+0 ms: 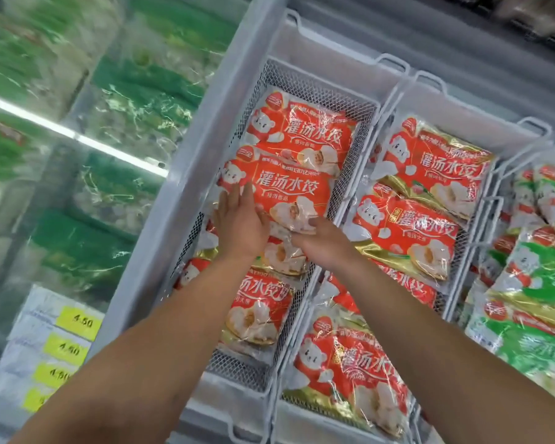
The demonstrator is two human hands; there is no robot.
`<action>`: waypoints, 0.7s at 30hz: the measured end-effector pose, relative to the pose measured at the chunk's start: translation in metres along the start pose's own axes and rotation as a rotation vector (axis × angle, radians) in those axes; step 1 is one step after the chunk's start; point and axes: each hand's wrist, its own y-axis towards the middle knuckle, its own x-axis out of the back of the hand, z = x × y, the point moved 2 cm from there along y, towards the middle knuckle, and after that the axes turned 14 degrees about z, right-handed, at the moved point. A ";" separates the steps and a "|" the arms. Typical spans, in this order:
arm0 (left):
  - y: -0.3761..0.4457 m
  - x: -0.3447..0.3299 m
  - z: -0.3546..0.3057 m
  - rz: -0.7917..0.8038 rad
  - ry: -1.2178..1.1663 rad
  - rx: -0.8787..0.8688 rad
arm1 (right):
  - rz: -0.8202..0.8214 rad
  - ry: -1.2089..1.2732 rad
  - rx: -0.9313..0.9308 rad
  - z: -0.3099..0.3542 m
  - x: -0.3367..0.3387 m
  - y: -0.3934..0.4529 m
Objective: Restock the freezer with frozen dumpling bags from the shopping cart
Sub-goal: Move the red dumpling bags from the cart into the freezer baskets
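A red dumpling bag [289, 190] lies on top of other red bags in a white wire basket [343, 100] inside the open freezer. My left hand [237, 219] rests flat on the bag's lower left part, fingers straight. My right hand [321, 240] holds the bag's lower right corner, its fingers tucked at the edge and partly hidden. Another red bag [305, 133] sits just behind it, and one more [257, 309] lies nearer to me in the same basket.
A second basket to the right holds red and gold bags [407, 238]. Green bags [532, 283] fill the far right. On the left, a glass lid covers green packs [135, 91], with yellow price tags [77, 322] near the front corner.
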 end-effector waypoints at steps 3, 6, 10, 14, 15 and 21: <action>-0.028 0.004 0.008 0.048 -0.067 -0.047 | -0.043 -0.052 0.024 -0.001 -0.009 -0.025; -0.064 0.011 0.012 0.054 -0.169 -0.099 | -0.093 -0.104 0.058 -0.006 -0.017 -0.048; -0.122 0.016 0.010 -0.006 -0.246 -0.148 | -0.170 -0.174 0.143 -0.020 -0.031 -0.085; -0.177 0.011 0.015 -0.056 -0.296 -0.165 | -0.222 -0.296 0.238 -0.035 -0.050 -0.121; -0.194 0.009 0.018 -0.080 -0.295 -0.171 | -0.234 -0.329 0.269 -0.041 -0.057 -0.132; -0.293 -0.011 0.040 -0.209 -0.377 -0.140 | -0.234 -0.473 0.423 -0.079 -0.104 -0.190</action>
